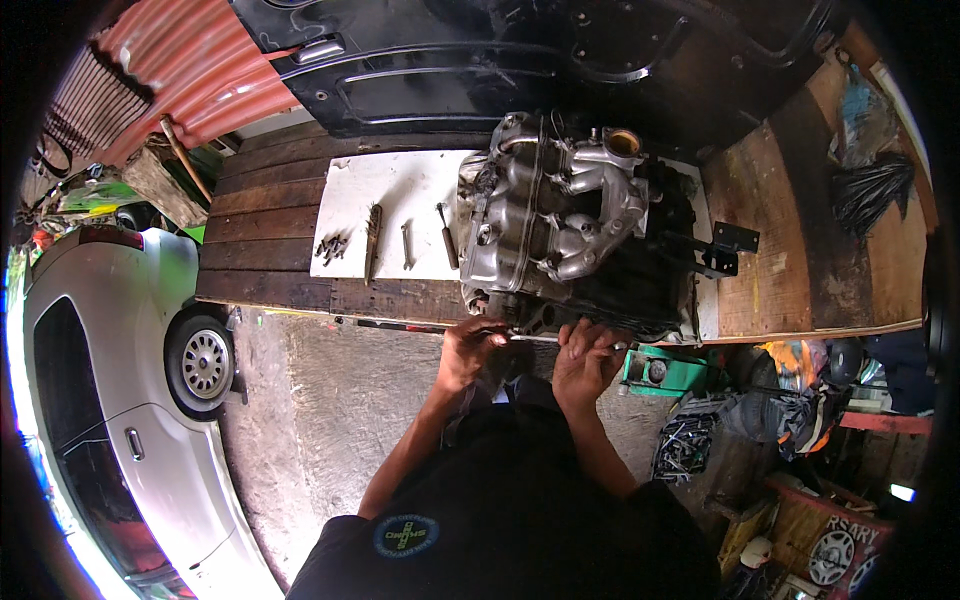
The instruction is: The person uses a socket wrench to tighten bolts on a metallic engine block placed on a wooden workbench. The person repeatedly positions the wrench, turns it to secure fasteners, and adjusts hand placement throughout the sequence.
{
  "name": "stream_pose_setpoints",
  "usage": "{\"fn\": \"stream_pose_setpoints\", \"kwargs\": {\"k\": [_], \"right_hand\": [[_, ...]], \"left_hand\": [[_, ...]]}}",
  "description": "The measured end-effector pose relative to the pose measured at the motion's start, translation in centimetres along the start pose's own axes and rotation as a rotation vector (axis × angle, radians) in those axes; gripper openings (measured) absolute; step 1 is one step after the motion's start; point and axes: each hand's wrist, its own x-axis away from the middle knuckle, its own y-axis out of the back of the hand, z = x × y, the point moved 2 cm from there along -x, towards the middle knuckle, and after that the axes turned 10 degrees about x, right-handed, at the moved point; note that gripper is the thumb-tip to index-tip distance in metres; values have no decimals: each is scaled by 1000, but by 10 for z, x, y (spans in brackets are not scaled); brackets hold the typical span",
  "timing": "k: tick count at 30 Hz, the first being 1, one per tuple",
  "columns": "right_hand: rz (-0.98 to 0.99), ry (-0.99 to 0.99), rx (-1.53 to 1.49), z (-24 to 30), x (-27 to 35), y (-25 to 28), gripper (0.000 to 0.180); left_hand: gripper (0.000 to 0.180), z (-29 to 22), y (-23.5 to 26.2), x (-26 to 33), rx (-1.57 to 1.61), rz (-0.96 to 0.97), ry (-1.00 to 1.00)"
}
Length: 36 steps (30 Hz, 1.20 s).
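At the front edge of the wooden bench, a slim silver metal bar [534, 338] spans the gap between my hands. My left hand [468, 354] is closed at its left end, fingers pinched by the lower left corner of the engine. The fingers of my right hand [588, 360] curl round the bar farther right. What kind of tool it is, I cannot make out. Just beyond stands the engine [520, 215], with a grey metal cover and a silver intake manifold [600, 215]. Its dark lower side faces my hands and is partly hidden by them.
Left of the engine, a white board [345, 190] holds small bolts [331, 247], a brush-like tool [373, 240], a wrench [407, 247] and a dark-handled tool [447, 240]. A black metal panel [440, 80] stands behind. A silver car [130, 370] is at left, a green jack [665, 372] at lower right.
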Motion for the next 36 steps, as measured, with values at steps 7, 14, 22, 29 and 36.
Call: {"fn": "stream_pose_setpoints", "kwargs": {"k": [7,14,22,29,36], "right_hand": [[66,2,67,-12,-10,5,17],[92,10,126,-9,-11,12,16],[272,144,414,1,-7,12,11],[521,118,926,-20,-2,-60,27],[1016,419,1570,-167,37,-80,36]], "left_hand": [[19,0,-6,-4,-247,-195,-44],[14,-16,-25,-8,-466,-308,-232],[16,-6,-16,-10,-456,-333,-128],[17,3,39,7,1,-527,-161],[21,14,155,66,138,-1018,-198]]}}
